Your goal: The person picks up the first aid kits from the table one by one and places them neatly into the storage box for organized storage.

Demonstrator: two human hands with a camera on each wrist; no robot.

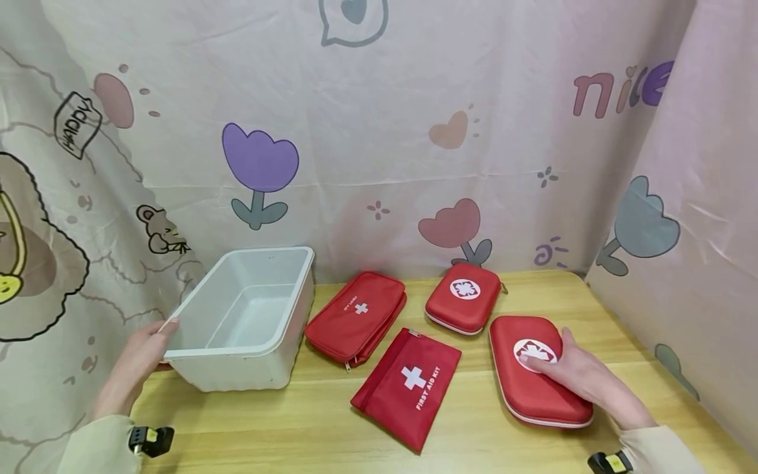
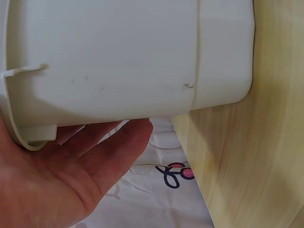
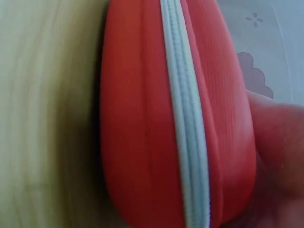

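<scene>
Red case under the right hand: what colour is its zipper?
The zipper is pale whitish-grey; the right wrist view shows it best.

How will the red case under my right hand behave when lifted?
The red case probably stays stiff, since its sides hold a smooth curve. Lying broad side down, it seems unlikely to roll. Its contents are hidden, so weight is uncertain.

On the flat red pouch (image 1: 403, 401), low in the middle, white letters say "FIRST AID KIT" by a white cross (image 1: 414, 377). The red bag (image 1: 358, 326) near the middle has a small white cross and words too tiny to read. The small red case (image 1: 453, 313) and big red case (image 1: 541, 388), right of the middle, each have a round red-and-white sign. The cloth (image 1: 367, 151) says "nice" at upper right and "HAPPY", turned sideways, at upper left.
</scene>
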